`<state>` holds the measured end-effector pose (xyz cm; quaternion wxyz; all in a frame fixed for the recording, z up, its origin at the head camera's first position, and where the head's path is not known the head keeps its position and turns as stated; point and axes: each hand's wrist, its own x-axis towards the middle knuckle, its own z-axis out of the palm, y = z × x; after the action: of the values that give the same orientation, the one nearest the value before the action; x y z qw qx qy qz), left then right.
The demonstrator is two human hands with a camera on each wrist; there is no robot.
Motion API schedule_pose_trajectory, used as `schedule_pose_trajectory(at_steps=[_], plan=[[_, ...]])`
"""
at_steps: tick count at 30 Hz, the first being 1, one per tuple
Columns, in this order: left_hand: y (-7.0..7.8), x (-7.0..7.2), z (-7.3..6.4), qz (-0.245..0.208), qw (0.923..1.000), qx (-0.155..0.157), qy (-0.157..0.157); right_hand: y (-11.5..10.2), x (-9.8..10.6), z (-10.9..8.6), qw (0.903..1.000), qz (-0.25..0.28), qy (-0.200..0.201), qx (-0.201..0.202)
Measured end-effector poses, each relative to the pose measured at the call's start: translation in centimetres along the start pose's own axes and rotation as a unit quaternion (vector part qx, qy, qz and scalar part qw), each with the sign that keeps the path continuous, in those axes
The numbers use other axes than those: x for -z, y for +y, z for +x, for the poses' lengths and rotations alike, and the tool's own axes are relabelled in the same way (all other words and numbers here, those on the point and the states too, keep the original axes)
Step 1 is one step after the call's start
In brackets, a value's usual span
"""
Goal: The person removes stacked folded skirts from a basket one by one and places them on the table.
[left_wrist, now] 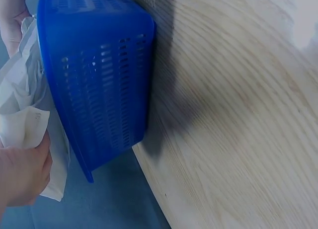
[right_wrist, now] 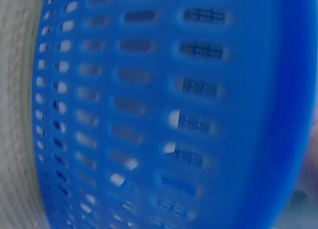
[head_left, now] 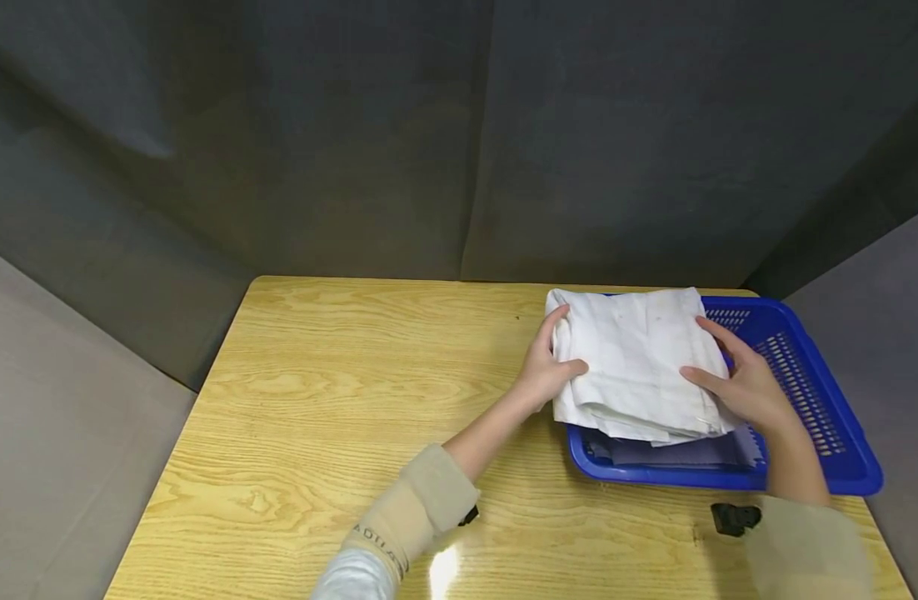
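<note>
A folded white cloth (head_left: 631, 358) is held between both hands over the left part of a blue plastic basket (head_left: 826, 400). My left hand (head_left: 546, 367) grips its left edge, thumb on top and fingers underneath; the left wrist view shows that hand (left_wrist: 25, 169) pinching a fold of the cloth (left_wrist: 22, 127). On the opposite edge, my right hand (head_left: 747, 387) holds the cloth with the thumb and a finger on its upper side. Below the cloth, greyish fabric (head_left: 676, 452) lies in the basket. The basket's slotted wall (right_wrist: 134, 105) fills most of the right wrist view.
The basket stands at the right side of a wood-grain table (head_left: 339, 375). Dark grey curtains (head_left: 369, 142) hang behind the table, and grey panels (head_left: 62, 433) flank it on both sides.
</note>
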<state>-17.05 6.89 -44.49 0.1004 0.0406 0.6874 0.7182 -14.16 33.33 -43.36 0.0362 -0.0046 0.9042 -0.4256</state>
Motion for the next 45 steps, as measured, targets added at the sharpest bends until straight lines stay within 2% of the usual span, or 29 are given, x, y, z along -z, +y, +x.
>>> schedule_pose_trajectory(at_steps=[16,32,39,45], plan=[[-0.2,3.1,0.4,-0.016,0.9999,0.005,-0.002,-2.5,-2.2,0.5,0.9997,0.014,0.013,-0.013],[0.2,5.4,0.4,-0.028,0.9996,0.002,-0.001,-4.6,-3.6,1.1,0.999,0.035,0.027,0.005],[0.9,6.6,0.1,-0.043,0.9988,-0.019,-0.012,-5.6,-4.1,1.3,0.9985,0.04,0.033,0.014],[1.2,7.5,0.3,-0.047,0.9988,0.003,-0.014,-6.6,-4.6,1.5,0.9982,0.037,0.047,0.012]])
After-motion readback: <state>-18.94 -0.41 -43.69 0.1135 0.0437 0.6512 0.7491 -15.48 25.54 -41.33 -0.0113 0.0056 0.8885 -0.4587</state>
